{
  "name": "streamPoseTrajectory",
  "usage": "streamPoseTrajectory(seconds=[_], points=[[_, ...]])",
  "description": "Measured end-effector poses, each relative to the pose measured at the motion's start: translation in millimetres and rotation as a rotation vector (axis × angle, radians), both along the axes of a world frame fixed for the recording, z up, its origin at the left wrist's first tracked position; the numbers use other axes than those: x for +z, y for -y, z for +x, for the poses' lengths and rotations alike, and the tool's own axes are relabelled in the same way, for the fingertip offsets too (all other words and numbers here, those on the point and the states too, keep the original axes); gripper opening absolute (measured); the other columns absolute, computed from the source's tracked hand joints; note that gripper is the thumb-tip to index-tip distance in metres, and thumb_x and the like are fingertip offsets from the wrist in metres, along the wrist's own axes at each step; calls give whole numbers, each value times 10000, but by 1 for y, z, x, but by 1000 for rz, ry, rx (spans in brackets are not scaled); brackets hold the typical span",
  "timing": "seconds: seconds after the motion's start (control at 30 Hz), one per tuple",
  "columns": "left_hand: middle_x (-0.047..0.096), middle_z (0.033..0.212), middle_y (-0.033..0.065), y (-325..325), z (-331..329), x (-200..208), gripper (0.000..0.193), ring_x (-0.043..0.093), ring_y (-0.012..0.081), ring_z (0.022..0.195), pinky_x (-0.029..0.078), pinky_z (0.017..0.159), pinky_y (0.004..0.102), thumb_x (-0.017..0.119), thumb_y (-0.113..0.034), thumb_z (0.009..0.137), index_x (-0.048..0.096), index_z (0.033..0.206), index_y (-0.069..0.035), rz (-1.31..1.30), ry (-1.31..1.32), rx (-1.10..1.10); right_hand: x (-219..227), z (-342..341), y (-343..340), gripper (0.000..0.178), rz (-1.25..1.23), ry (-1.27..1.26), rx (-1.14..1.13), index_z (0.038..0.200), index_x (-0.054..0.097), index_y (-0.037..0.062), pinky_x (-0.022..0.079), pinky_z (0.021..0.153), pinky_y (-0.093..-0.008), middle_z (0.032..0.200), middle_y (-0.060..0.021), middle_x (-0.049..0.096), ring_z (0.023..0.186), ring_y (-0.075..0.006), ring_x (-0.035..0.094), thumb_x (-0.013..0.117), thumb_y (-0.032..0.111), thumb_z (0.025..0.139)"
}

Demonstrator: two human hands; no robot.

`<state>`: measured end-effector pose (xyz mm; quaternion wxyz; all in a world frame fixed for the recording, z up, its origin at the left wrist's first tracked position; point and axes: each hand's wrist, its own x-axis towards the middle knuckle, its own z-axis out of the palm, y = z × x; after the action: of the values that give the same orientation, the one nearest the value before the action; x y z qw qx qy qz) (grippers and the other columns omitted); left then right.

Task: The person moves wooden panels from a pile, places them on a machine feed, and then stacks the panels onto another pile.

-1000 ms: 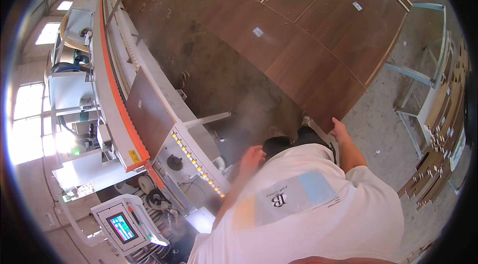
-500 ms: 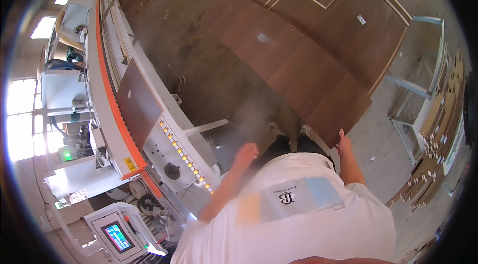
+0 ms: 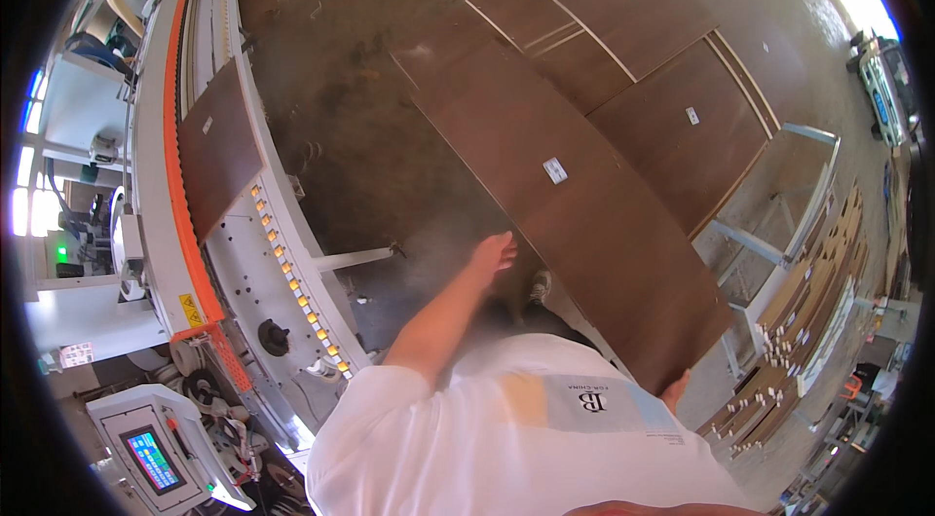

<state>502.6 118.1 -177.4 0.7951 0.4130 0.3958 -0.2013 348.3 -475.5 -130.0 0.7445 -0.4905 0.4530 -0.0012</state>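
Holds a long board (image 3: 584, 224) with the right hand (image 3: 675, 390) — has the left hand (image 3: 495, 253) empty, half curled. Seems part done, with other boards (image 3: 672, 127) waiting.

A brown panel (image 3: 222, 158) with a white label (image 3: 207, 125) is carried by the white machine bed (image 3: 237, 266), laid just beyond the bed's row of small yellow blocks (image 3: 279, 250). Well to the right of the machine bed, a grey metal frame (image 3: 748, 241) is borne by the stained floor (image 3: 331, 29). Farther right of the bed, narrow brown strips (image 3: 806, 297) are stacked; their support cannot be made out.
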Motion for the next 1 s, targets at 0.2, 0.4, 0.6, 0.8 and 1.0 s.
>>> streamPoseTrajectory(seconds=[0.2,0.4,0.6,0.8,1.0], points=[[633,1245,98,57,50,-36,388,624,261,1114,534,940,472,691,-273,965,553,1266,-71,-502,58,414,75,3,18,714,-182,-44,-91,1453,465,-23,398,1113,-426,1482,-134,519,1339,-318,503,451,541,1014],[620,1269,99,68,54,-5,392,620,307,1155,521,1005,514,711,-123,936,520,1275,-74,-467,67,628,73,52,28,716,-259,-76,1,1434,478,-41,409,1104,-425,1467,-144,531,1323,-323,516,448,539,1015],[622,1262,95,52,-26,65,390,589,305,1187,484,1038,494,704,-85,912,561,1274,-75,-403,137,747,47,141,28,720,-319,-75,211,1415,490,-59,419,1095,-423,1452,-155,542,1308,-329,529,445,538,1016],[614,1199,58,46,-119,121,286,575,284,1153,478,1016,466,695,-123,913,588,1177,-101,-276,228,1000,18,246,4,724,-392,-15,486,1396,503,-78,429,1087,-422,1437,-165,554,1293,-335,543,442,537,1017],[580,1304,100,53,-202,106,382,526,319,1254,429,1073,520,644,-215,956,534,1305,-105,-242,375,1209,3,344,-59,730,-470,107,770,1377,516,-96,440,1078,-421,1422,-176,565,1278,-340,556,439,535,1017]])
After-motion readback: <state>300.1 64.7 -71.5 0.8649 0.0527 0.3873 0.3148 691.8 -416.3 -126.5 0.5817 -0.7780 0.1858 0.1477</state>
